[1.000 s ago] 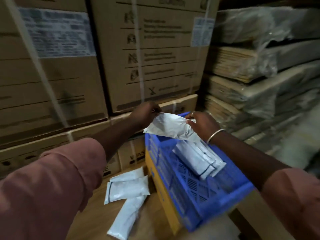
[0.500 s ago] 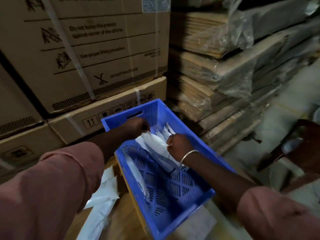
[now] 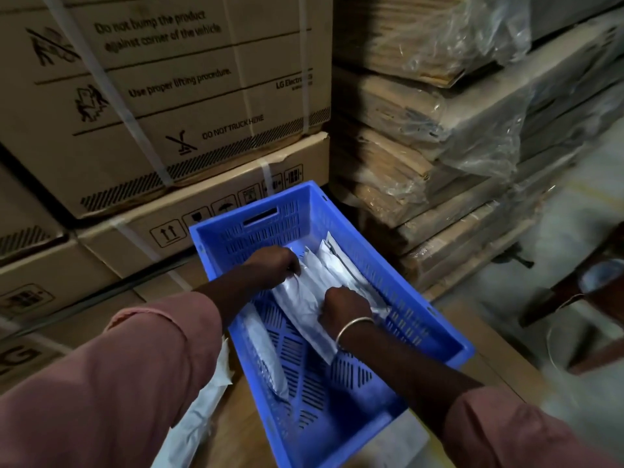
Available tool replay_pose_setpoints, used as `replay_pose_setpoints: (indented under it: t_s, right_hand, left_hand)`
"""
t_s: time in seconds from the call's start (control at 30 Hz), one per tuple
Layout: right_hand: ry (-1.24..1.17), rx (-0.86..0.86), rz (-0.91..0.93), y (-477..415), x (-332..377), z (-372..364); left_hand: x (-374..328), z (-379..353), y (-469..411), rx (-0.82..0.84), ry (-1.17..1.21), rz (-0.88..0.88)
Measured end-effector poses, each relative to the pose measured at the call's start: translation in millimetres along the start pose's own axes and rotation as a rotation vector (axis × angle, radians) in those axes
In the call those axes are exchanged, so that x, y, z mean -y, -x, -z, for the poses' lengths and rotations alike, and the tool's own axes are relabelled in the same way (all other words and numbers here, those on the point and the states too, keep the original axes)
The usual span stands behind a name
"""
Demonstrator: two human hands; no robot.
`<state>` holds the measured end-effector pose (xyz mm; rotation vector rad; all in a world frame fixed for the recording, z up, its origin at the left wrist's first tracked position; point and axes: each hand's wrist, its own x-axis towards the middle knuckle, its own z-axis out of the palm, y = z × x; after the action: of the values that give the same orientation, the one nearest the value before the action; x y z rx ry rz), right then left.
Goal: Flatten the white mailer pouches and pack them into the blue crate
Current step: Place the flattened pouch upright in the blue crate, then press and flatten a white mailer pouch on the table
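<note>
The blue crate (image 3: 449, 346) stands in the middle of the view on a wooden surface. Both my hands are inside it. My left hand (image 3: 273, 265) grips the far end of a white mailer pouch (image 3: 300, 302) that lies on the crate floor. My right hand (image 3: 344, 307) holds the same pouch at its near end, fingers curled down on it. Other white pouches (image 3: 341, 265) lean along the crate's right wall, and one pouch (image 3: 266, 356) lies along the left wall. Outside, a loose white pouch (image 3: 199, 413) lies left of the crate.
Strapped cardboard boxes (image 3: 189, 106) are stacked behind and left of the crate. Plastic-wrapped flat cartons (image 3: 449, 136) are piled at the right. A dark chair-like frame (image 3: 587, 292) stands at the far right on the grey floor.
Both hands carried the pouch from above the crate rim down to the crate floor. The camera has swung right and down.
</note>
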<state>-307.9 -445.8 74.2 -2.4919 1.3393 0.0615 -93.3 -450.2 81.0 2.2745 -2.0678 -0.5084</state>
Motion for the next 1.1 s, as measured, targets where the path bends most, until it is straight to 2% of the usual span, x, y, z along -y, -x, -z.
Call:
replay_pose_setpoints:
  t_s: [0.17,0.33,0.43,0.5,0.6,0.7,0.8,0.93,1.1]
  right_hand:
    - [-0.033,0.044,-0.009,-3,-2,1]
    - [-0.030,0.020,-0.004,-5,-3,-1]
    - [0.024,-0.140,0.014,-6,-6,2]
    - [-0.015,-0.277,0.026,-12,-6,6]
    - [-0.057,-0.393,0.056,-26,10,16]
    - [-0.076,-0.502,0.150,-36,59,27]
    - [-0.140,-0.557,0.336,-33,140,39]
    - [-0.160,-0.569,0.649,-7,257,24]
    - [-0.136,-0.488,0.819,35,363,-28]
  left_hand:
    - [6,5,-2,0.029,0.062,0.004]
    - [16,9,5,-0.004,-0.008,0.018]
    - [22,21,17,-0.093,-0.063,0.058]
    - [29,37,33,-0.214,-0.102,0.075]
    - [46,66,70,-0.399,-0.117,0.119]
    - [73,89,124,-0.584,-0.085,0.192]
    - [109,95,190,-0.694,-0.135,0.312]
    - [162,74,281,-0.734,-0.078,0.487]
    - [211,33,382,-0.688,-0.109,0.640]
